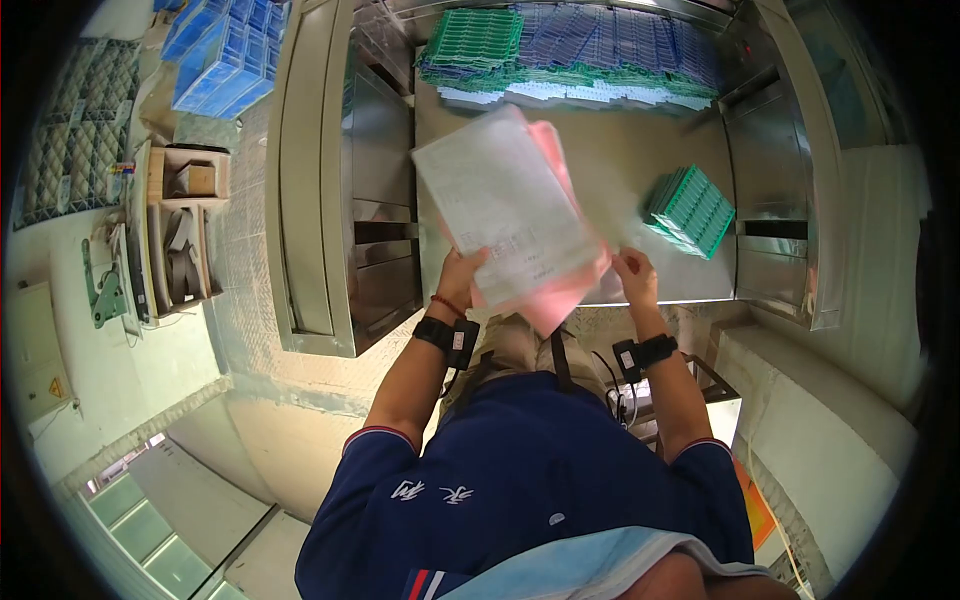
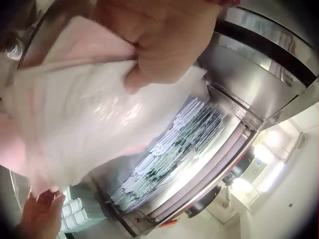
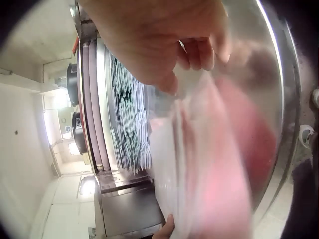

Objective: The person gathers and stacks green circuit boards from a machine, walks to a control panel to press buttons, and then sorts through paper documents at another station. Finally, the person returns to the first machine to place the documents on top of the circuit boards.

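My left hand (image 1: 463,279) holds a loose stack of white and pink sheets (image 1: 505,205), thumb on top near the lower left corner. The top sheet is white with faint print and a glossy sheen in the left wrist view; pink sheets (image 3: 227,164) fan out beneath it. At the stack's right corner is my right hand (image 1: 636,278), its fingers loosely bent. In the right wrist view, a gap shows between thumb and fingers (image 3: 202,55), and the sheet corner comes up right at the fingertips. The stack is held above a metal worktop (image 1: 600,135).
A small stack of green plastic racks (image 1: 693,212) sits at the worktop's right. Along its back lies a long row of green and blue racks (image 1: 610,45). Metal side walls (image 1: 380,150) flank the worktop. Blue crates (image 1: 228,60) and a wooden shelf (image 1: 185,225) stand off to the left.
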The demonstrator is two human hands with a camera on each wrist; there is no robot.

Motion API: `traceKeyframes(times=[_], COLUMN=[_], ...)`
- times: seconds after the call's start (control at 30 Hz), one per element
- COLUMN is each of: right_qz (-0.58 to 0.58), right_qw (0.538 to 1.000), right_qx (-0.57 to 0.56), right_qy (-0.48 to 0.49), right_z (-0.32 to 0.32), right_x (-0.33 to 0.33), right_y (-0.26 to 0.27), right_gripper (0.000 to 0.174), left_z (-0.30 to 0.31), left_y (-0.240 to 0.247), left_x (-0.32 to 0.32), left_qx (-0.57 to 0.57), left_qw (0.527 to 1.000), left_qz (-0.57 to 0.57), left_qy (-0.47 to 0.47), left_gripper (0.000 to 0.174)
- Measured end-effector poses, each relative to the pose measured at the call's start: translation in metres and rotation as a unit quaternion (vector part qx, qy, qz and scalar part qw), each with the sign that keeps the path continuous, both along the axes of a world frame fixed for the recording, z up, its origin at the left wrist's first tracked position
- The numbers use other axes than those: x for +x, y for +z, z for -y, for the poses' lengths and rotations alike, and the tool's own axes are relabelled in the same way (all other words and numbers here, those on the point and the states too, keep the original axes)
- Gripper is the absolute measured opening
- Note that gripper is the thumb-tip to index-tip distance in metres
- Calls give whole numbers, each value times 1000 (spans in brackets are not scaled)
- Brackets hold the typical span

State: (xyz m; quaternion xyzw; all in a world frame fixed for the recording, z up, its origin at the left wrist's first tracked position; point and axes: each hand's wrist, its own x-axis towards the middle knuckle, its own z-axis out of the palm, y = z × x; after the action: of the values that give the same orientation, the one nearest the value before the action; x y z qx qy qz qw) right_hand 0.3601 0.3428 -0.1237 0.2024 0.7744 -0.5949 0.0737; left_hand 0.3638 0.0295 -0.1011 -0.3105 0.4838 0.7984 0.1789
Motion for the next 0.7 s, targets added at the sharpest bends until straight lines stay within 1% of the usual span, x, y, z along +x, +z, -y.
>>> traceKeyframes(times=[0.03,0.07,0.1,0.13,0.17,0.2,0.23,0.27,0.3,0.33,0.37,0.4,0.43,0.47,0.5,0.53,0.57,0.6,0.67,0.7], right_qz=[12,15,116,214,228,228,245,262,252,251,244,236,233,233,233,230,230,230,230,228], right_qw=[1000,1000,991,966,947,947,932,915,918,917,924,930,930,931,933,932,939,946,948,949], right_qx=[9,10,-64,-137,-220,-221,-264,-306,-307,-309,-295,-281,-285,-280,-275,-278,-253,-226,-220,-217], right_qy=[-9,-11,-24,-38,-49,-52,-42,-32,-9,-11,-12,-13,-18,-22,-24,-27,-22,-20,-25,-24], right_z=[-10,-20,-27,-30,-27,-28,-28,-29,-32,-32,-31,-30,-30,-31,-31,-29,-27,-28,-27,-25], right_x=[7,16,22,29,36,43,50,55,60,62,63,64,65,69,72,73,73,75,77,75], right_y=[-2,-4,7,16,21,20,15,8,-6,-6,-4,-3,-5,-7,-10,-10,-11,-10,-9,-9], right_gripper=[35,35,36,36,36,36,35,34,31,31,31,30,30,28,27,27,26,25,24,24], left_z=[-7,-16,-26,-35,-48,-62,-70,-67,-61,-58,-62,-61,-59,-54,-44,-39,-33,-32,-25,-19], left_y=[-2,-5,-10,-17,-23,-26,-29,-30,-21,-8,30,53,70,78,61,57,51,56,43,26], left_x=[1,3,6,9,14,21,27,33,35,34,22,11,0,-7,-10,-22,-40,-64,-105,-123], left_qx=[84,85,97,109,109,128,146,145,166,180,33,29,-217,-440,-556,-651,-673,-691,-725,-721], left_qw=[994,994,992,990,990,988,985,985,972,924,894,893,839,710,686,636,620,604,569,570], left_qz=[-12,-9,-4,1,2,28,54,55,139,217,247,245,122,-11,-126,-240,-269,-298,-301,-307], left_qy=[65,63,78,92,89,83,77,74,-94,-257,-372,-375,-484,-550,-453,-339,-301,-264,-244,-245], left_gripper=[37,37,36,35,35,34,34,34,34,35,40,40,40,40,41,43,43,44,49,49])
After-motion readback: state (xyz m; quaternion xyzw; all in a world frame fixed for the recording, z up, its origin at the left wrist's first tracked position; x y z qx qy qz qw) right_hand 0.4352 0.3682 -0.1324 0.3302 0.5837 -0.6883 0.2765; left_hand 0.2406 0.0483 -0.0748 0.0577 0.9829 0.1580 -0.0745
